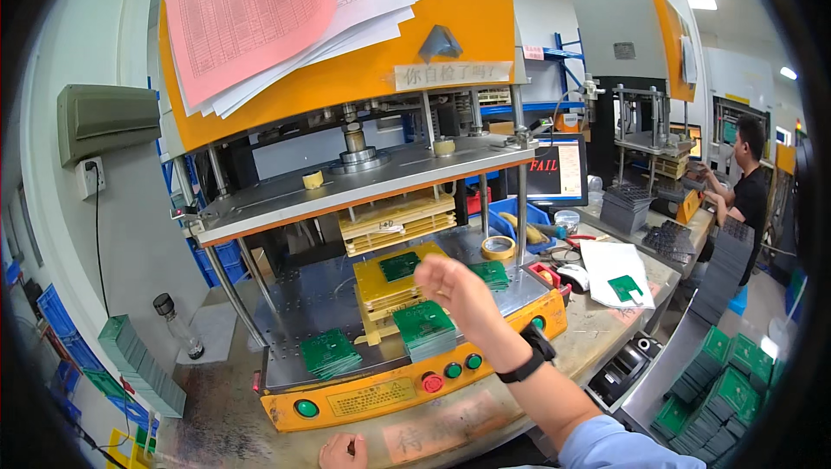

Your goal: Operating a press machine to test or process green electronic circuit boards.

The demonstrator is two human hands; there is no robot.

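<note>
Beneath the raised metal plate (363, 170) of the press (474, 19), one green board (399, 266) lies on the yellow block (387, 293). The right hand (459, 290) hangs near it with bent fingers, beside the front stack of boards (424, 330); I cannot tell whether its grip is spread or pinching anything. Low on the tabletop (221, 404), the left hand (344, 450) is curled, its grip also unclear.

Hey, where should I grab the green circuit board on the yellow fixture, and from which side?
Probably pinch the green circuit board by its left and right edges, reaching in low from the front: it lies flat on the yellow fixture, with the upper fixture hanging above.
</note>
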